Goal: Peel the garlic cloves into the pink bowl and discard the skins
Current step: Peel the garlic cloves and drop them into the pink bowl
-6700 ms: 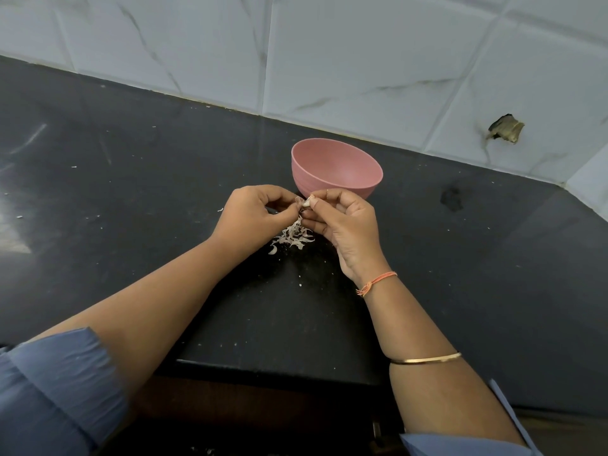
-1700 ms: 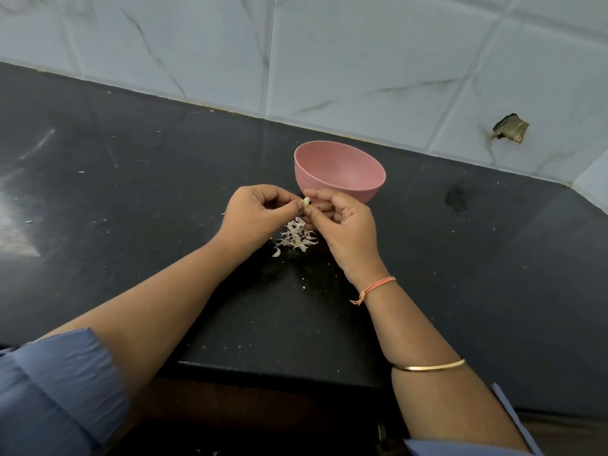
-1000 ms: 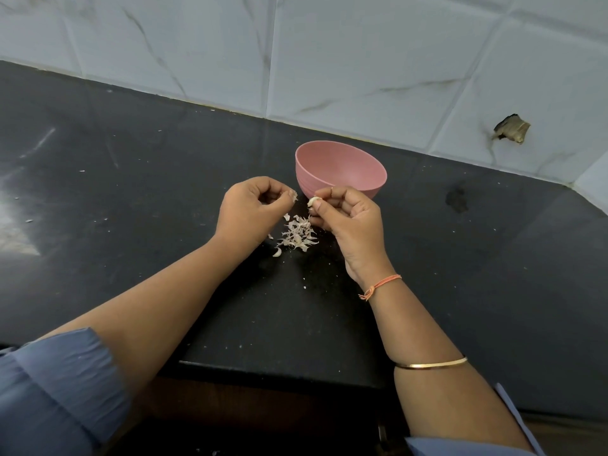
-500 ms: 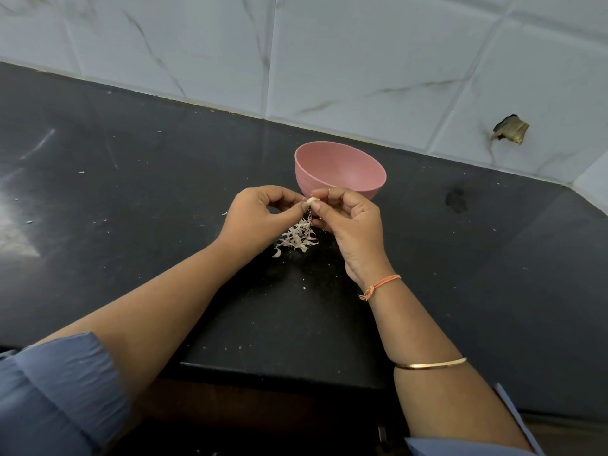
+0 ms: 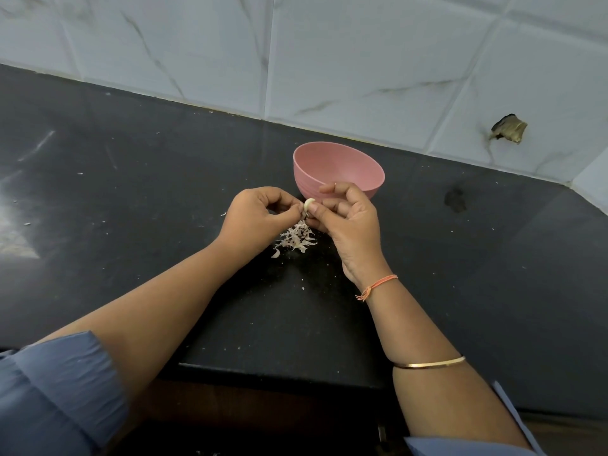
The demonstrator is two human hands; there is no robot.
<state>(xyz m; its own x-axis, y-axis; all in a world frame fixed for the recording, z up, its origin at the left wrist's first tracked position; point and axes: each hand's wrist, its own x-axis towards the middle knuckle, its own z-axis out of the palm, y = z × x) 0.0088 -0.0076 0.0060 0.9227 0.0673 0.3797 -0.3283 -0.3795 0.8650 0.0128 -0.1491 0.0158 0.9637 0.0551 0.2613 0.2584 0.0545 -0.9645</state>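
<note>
Pinching a pale garlic clove (image 5: 309,204) between them, the two hands meet just above the dark surface (image 5: 131,192), a little near of the pink bowl (image 5: 342,166). The left hand (image 5: 256,215) has its fingers curled in, and its grip, thumb tip against forefinger tip, nips the clove's left side. The right hand (image 5: 348,218) holds the clove from the right with its thumb and forefinger closed on it, and its other fingers are bent loosely above. The clove is held in the air, clear of the bowl and the surface.

Right below the fingertips a small heap of whitish skins (image 5: 297,240) lies on the surface, with a few stray flakes scattered near it. The bowl stands upright at the far side, close to the tiled wall (image 5: 329,60); its contents cannot be made out.

An orange thread (image 5: 378,284) circles the right wrist, a thin gold bangle (image 5: 427,363) sits higher on that forearm, and a blue sleeve (image 5: 59,383) is rolled up on the left arm.
</note>
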